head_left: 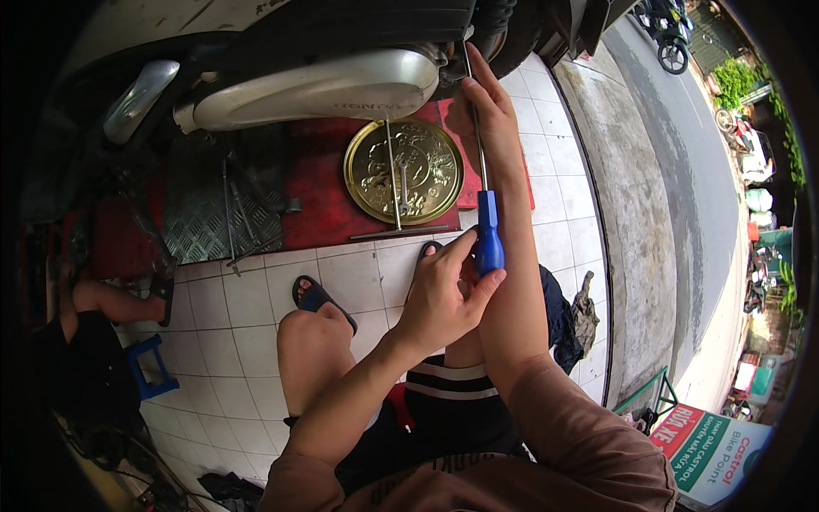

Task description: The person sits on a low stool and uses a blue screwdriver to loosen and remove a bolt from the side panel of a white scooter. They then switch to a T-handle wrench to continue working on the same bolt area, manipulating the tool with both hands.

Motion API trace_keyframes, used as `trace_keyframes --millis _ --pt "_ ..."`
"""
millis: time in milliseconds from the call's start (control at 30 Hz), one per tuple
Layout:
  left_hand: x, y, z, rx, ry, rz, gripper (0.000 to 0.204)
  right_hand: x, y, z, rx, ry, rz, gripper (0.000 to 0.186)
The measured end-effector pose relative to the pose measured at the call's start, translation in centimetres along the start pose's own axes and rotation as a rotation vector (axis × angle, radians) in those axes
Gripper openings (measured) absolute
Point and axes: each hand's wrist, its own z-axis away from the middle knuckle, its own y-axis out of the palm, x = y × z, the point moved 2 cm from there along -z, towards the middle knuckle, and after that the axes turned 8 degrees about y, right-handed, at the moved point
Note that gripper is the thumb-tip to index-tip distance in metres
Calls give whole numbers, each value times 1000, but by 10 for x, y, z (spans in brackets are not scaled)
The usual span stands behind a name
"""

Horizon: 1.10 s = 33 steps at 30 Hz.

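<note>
My left hand (439, 294) is closed around the blue handle of a long screwdriver (488, 235), its thumb and fingers on the grip. Farther up, my right hand (493, 107) steadies the metal shaft near its far end, fingers curled at it and the index finger reaching forward. The screwdriver's tip meets the underside of a motorbike beside its silver engine cover (324, 90), where the contact point is hard to make out. A T-handle wrench (392, 171) extends from below that cover, over a round gold-coloured tray (360, 200). A small spanner (403, 188) lies in the tray.
The motorbike stands over a red platform (316, 200) with a chequered metal plate (196, 235) and several tools (243, 213). Another person (94, 341) sits at the left by a blue stool (149, 367). Dark cloth (559, 316) lies right of my arm; a road (682, 145) runs beyond.
</note>
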Motion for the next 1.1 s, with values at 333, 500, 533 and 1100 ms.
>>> trace_keyframes --millis 333,500,533,1100 --pt "0 1 0 15 -20 8 37 1 -1 1 16 -14 9 55" --pt "1 1 0 10 -12 1 36 -2 -5 -2 25 -12 -9 56" --pt "1 1 0 7 -10 1 36 -3 -5 -2 22 -8 -11 56" --pt "2 1 0 3 7 3 37 0 -3 -2 -1 -17 25 57"
